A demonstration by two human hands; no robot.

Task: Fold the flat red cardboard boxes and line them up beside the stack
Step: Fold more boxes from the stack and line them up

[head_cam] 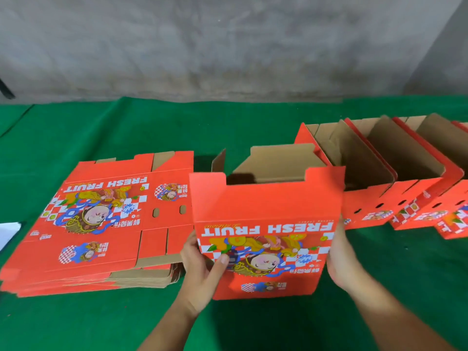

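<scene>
Erected box (268, 224): red outer faces, plain brown cardboard interior. The front panel carries white "FRESH FRUIT" lettering, inverted, above a red-and-white chequered band with a cartoon figure in yellow, orange and blue.

Flat stack (96, 224): top sheet red, with the same white lettering, chequered pattern and blue-outlined cartoon; brown cardboard shows at the flap edges and along the stack's side.

Row of folded boxes (405, 188): red exteriors, brown interiors, small multicoloured prints on the near faces.

Desk (76, 127): covered in solid green cloth.

Wall (228, 46): mottled grey.
</scene>
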